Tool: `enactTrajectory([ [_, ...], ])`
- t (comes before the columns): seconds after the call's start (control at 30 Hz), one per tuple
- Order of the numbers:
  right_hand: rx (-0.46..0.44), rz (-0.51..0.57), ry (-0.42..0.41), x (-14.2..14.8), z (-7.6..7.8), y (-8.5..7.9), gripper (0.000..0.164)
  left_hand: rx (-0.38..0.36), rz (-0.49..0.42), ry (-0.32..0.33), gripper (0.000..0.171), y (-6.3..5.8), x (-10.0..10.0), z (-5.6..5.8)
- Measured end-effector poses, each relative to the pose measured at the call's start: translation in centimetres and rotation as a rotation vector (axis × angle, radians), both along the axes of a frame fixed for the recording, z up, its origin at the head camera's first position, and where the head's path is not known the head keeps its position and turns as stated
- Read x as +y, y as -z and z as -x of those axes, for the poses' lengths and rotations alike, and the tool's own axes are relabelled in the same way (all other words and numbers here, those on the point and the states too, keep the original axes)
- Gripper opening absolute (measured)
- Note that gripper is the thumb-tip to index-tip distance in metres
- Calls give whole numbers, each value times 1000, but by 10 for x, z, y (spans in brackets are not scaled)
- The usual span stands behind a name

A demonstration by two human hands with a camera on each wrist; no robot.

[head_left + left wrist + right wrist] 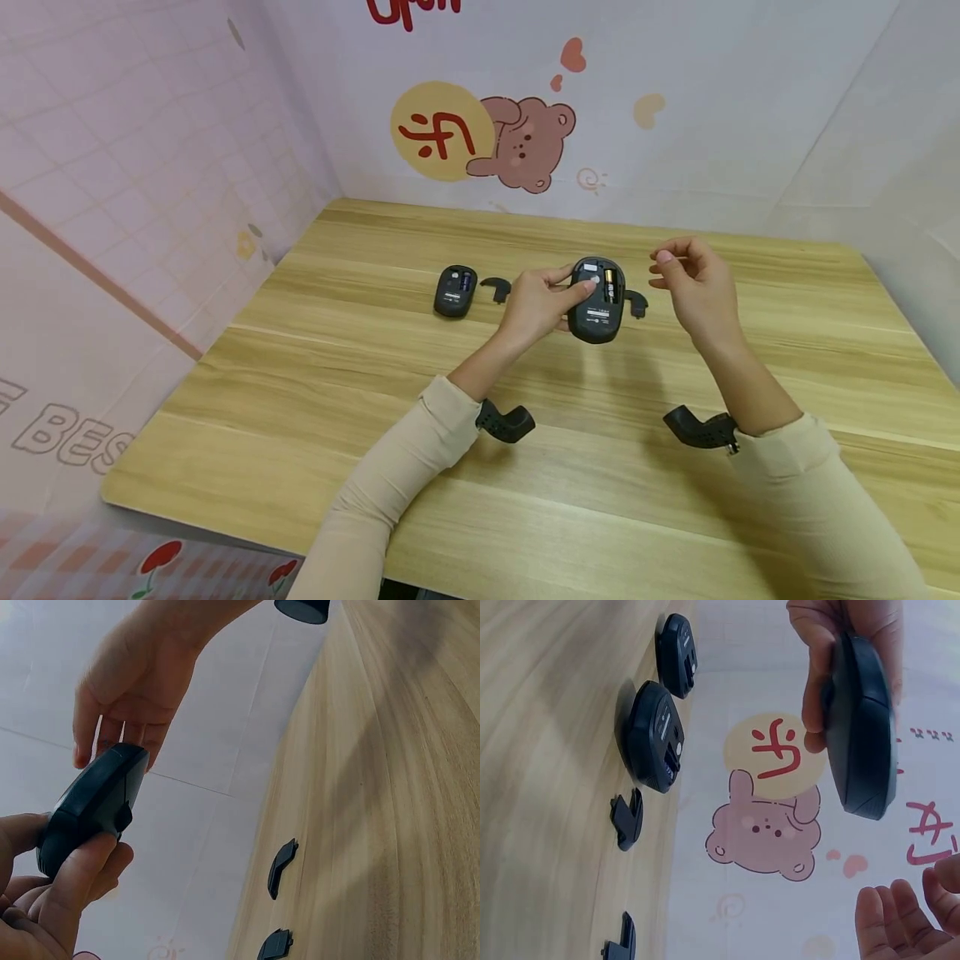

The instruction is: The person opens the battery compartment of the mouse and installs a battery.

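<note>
My left hand (534, 302) grips a black computer mouse (596, 321), its underside facing me and its battery compartment uncovered. A black and gold battery (609, 285) lies in that compartment, and the thumb presses on the underside beside it. To the right of the mouse, my right hand (701, 287) is raised with loosely bent fingers and nothing visible between them. On the table, a second mouse (455, 292) lies underside up, a dark blue battery (466, 282) in its compartment. The right wrist view shows two mouse shapes (656, 739) on the table.
One black battery cover (497, 289) lies between the resting mouse and my left hand. Another cover (637, 304) lies behind the held mouse, on its right. The wooden table (300, 400) meets a printed wall (720, 167) at the back.
</note>
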State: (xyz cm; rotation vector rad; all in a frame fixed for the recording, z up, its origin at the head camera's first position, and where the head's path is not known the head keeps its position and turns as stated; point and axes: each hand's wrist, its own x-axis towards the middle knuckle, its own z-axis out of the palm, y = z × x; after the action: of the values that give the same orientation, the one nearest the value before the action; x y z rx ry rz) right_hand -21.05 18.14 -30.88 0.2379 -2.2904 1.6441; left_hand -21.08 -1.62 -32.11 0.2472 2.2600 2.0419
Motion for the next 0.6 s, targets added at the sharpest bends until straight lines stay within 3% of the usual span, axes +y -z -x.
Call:
enactTrajectory([
  [0.3,56,21,63,10,-12,0,9,-11,15,-6,49,9,3,6],
  [0.5,99,133,93,19,-18,-4,8,-19,56,-62,48,20,6,20],
  [0.6,112,158,96,21,-20,-5,8,-8,120,-86,49,25,11,28],
])
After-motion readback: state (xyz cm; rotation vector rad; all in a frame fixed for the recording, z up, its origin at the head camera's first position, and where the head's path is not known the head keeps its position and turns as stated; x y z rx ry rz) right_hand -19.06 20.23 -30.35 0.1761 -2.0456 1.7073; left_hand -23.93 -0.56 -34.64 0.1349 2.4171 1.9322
